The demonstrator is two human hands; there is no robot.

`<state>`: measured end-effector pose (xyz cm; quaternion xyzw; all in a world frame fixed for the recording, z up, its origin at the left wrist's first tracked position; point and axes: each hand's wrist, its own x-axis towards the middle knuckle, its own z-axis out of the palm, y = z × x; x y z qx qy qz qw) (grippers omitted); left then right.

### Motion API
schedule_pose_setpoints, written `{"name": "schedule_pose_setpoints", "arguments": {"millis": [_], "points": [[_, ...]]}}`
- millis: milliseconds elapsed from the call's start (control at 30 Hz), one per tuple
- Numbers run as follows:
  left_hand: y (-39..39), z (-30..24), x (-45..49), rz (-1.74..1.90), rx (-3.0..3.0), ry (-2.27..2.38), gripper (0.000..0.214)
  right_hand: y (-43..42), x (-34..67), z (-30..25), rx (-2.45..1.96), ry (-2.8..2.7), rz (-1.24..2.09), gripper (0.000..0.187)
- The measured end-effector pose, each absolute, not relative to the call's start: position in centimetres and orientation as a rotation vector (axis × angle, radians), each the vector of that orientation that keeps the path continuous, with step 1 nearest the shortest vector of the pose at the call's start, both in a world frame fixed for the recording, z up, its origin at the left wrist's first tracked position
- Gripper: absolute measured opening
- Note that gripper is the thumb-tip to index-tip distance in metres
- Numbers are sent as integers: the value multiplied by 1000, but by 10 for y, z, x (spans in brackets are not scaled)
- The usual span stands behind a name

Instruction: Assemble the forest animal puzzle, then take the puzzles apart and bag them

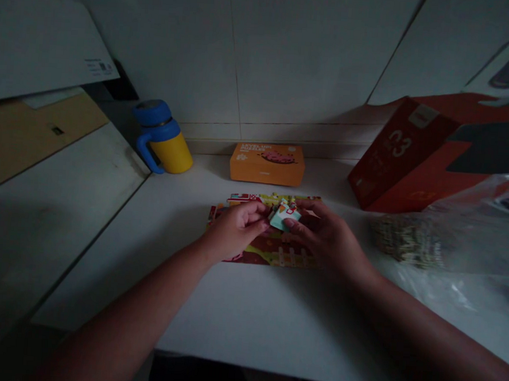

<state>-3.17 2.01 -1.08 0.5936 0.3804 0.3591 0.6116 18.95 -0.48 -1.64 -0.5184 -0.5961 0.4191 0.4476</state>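
A pale teal jigsaw puzzle piece (284, 214) is held raised between both hands, just above the upper middle of a part-built cardboard puzzle (268, 254). Handling assessment: the piece is judged light and stiff, with thin edges that could bend if pinched hard; its exposed outer edges offer the best hold. It carries a small red and white printed design, and the detail is too small to read.

The left hand (237, 231) sits at the piece's left side, its fingers curled narrowly, with the tips against that edge. The right hand (327, 239) approaches from the other side, its fingers loosely extended and lying against the piece. Whether they are gripping it cannot be determined.

The puzzle lies flat on a white counter (246, 322) and shows a colourful farm-style scene with a white fence. Beyond it stands an orange box (267, 163). To its left is a blue and yellow mug (163, 139). To the right, a red carton (401, 156) stands tilted near a clear plastic bag (462, 238), with a heap of loose puzzle pieces (407, 239) seen through it.
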Motion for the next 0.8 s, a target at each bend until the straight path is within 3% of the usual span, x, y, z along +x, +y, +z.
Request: {"name": "schedule_pose_setpoints", "arguments": {"millis": [267,433,600,800], "points": [[23,-13,-37,785,1542,864,25,-5,191,-15,-1341,-1547,1113,44],[32,8,-69,744,1981,1208,28,-7,194,-8,-1486,-1839,779,33],[55,22,-131,460,2324,1648,24,-6,194,-12,-1310,-2181,535,26],[64,13,-155,318,2325,1655,37,-7,191,-17,-1343,-2214,507,32]]}}
